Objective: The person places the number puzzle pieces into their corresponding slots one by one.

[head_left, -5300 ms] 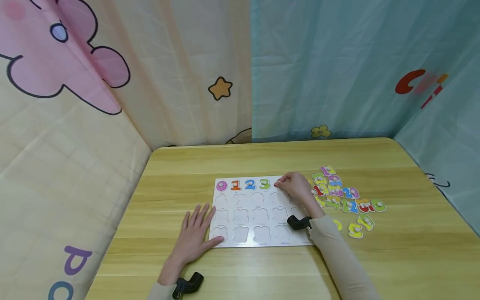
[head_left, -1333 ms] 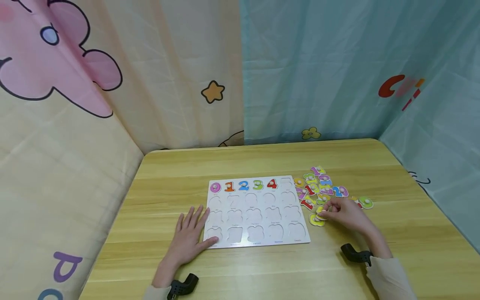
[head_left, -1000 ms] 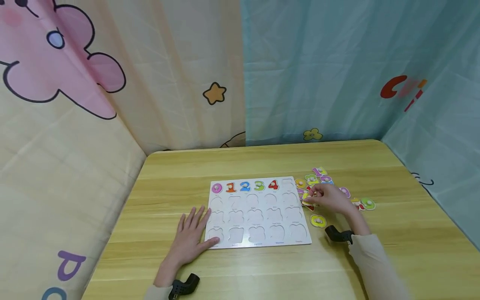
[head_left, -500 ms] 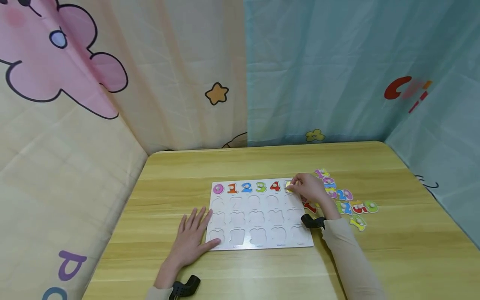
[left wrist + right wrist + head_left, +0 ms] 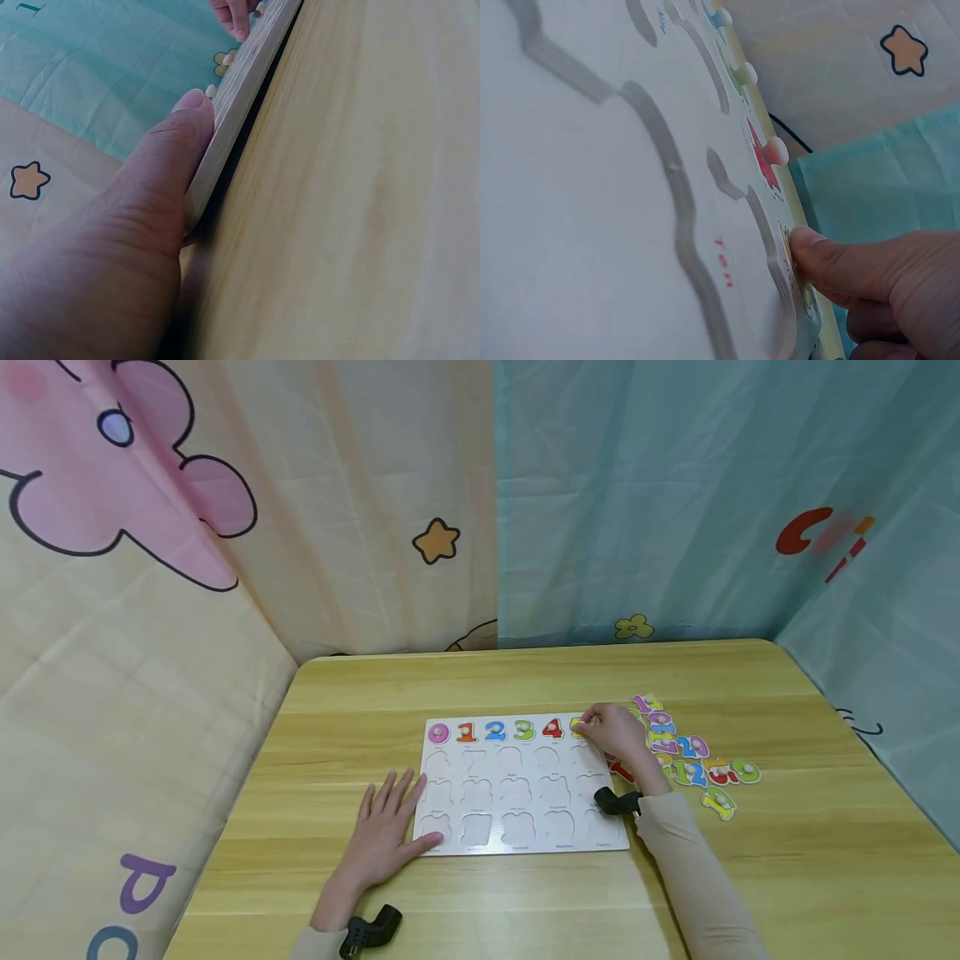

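A white number puzzle board (image 5: 534, 792) lies on the table with cut-out slots. Along its top row sit a purple 0 (image 5: 438, 732), orange 1 (image 5: 466, 732), blue 2 (image 5: 495, 731), green 3 (image 5: 524, 729) and red 4 (image 5: 552, 728), each with a knob. At the top-right slot my right hand (image 5: 618, 732) pinches a yellow number piece (image 5: 577, 727), partly covered by the fingers. The right wrist view has the thumb (image 5: 832, 259) against it, beside the red 4. My left hand (image 5: 381, 835) rests with spread fingers on the board's left edge, thumb (image 5: 169, 154) over the lower corner.
To the right of the board lie several loose number pieces (image 5: 691, 772), some partly hidden behind my right hand and wrist. A yellow-green piece (image 5: 719, 802) lies nearest the front. Printed curtains (image 5: 360, 527) surround the table (image 5: 465, 902).
The red 4 was set into the board. My right hand then took the yellow piece from the right of the board to the top-right slot, where it now sits lower. My left hand stayed put.
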`<state>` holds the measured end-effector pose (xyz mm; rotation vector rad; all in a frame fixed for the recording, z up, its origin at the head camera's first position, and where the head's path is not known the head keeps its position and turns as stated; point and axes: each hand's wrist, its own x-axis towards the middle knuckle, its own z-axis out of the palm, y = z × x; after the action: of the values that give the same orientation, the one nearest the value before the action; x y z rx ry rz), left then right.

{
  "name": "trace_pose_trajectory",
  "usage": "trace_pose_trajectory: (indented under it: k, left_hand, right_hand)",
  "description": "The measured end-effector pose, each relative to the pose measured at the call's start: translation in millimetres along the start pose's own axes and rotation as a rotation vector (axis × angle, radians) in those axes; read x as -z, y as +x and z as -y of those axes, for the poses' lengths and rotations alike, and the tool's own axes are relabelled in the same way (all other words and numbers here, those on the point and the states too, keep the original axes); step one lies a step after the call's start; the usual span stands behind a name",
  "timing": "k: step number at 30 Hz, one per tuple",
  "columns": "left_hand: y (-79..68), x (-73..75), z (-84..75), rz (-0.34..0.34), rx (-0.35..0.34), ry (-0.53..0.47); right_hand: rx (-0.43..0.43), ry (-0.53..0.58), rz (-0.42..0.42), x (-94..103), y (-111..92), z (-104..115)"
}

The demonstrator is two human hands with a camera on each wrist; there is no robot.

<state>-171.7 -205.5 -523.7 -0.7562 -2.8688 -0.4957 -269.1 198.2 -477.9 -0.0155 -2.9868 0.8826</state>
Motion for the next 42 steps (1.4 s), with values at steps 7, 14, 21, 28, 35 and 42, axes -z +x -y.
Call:
trace_pose_trajectory:
  k: [7, 14, 21, 28, 35, 42]
  left_hand:
    - [0.1, 2.0, -0.4, -0.004, -0.003, 0.000]
    - [0.1, 0.5, 0.6, -0.007, -0.012, 0.002]
    - [2.0, -0.5, 0.8, 0.002, -0.005, -0.005]
    - [1.5, 0.5, 0.8, 0.012, -0.001, -0.012]
    - [1.8, 0.5, 0.2, 0.013, 0.003, -0.019]
    - [1.7, -0.1, 0.7, 0.012, 0.004, -0.018]
  right_hand:
    - [-0.026, 0.008, 0.003, -2.5, 0, 2]
    - [-0.022, 0.018, 0.019, 0.4, -3, 5]
    - [-0.028, 0.036, 0.055, 7.2, -5, 4]
    - [-0.010, 0.084, 0.098, 10.5, -9, 1]
    - [-0.008, 0.119, 0.096, 22.1, -12, -10]
    - [0.012, 0.109, 0.045, 39.4, -19, -25]
